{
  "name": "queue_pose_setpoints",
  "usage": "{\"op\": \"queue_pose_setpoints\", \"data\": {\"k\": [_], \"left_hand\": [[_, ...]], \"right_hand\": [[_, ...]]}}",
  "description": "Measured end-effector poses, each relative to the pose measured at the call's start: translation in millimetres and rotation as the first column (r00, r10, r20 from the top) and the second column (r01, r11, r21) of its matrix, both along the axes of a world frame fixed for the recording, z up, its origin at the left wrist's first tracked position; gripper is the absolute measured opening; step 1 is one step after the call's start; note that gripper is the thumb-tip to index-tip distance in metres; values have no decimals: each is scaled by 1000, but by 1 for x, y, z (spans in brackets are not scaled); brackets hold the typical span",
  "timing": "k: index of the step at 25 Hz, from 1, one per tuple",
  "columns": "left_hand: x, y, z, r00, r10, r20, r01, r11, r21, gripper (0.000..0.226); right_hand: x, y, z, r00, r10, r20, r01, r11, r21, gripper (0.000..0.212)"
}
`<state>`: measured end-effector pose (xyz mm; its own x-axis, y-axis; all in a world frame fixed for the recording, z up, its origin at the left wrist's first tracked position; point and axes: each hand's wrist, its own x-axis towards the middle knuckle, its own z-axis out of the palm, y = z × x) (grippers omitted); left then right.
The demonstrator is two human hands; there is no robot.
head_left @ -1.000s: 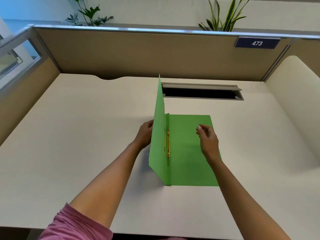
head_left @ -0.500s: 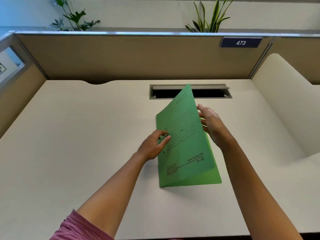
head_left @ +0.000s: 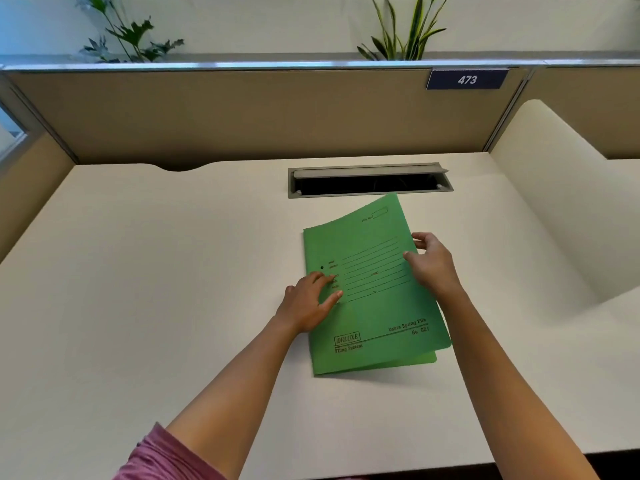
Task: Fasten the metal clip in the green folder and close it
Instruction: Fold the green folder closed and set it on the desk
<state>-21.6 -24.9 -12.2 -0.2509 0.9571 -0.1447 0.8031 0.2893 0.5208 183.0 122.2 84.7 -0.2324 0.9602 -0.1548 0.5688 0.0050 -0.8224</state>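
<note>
Left hand [head_left: 310,303] is flat with fingers spread, pressing down near the spine of the green folder [head_left: 374,292], and the right hand [head_left: 431,261] has its fingers curled round the cover's free edge, so both are on it. Folder's on the desk [head_left: 156,271] just in front of the cable slot [head_left: 369,181], cover almost down but gaping at the near right corner. Clip's hidden inside so can't tell if it's fastened; looks like only the final flattening is left.

green folder [head_left: 381,306], cream desk [head_left: 156,271], pink sleeve [head_left: 166,459]
</note>
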Motion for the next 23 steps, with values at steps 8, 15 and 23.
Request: {"op": "queue_pose_setpoints", "data": {"k": [8,15,23], "left_hand": [[5,6,-9,992,9,-127,-20,996,-83,56],[12,9,-16,987,27,-161,-46,992,-117,56],[22,13,-7,976,216,34,-216,976,13,53]], "right_hand": [[16,-3,-61,986,49,158,-51,999,7,65],[32,-15,-100,971,156,180,-156,988,-14,66],[33,-32,-123,958,207,200,-221,974,53,69]]}}
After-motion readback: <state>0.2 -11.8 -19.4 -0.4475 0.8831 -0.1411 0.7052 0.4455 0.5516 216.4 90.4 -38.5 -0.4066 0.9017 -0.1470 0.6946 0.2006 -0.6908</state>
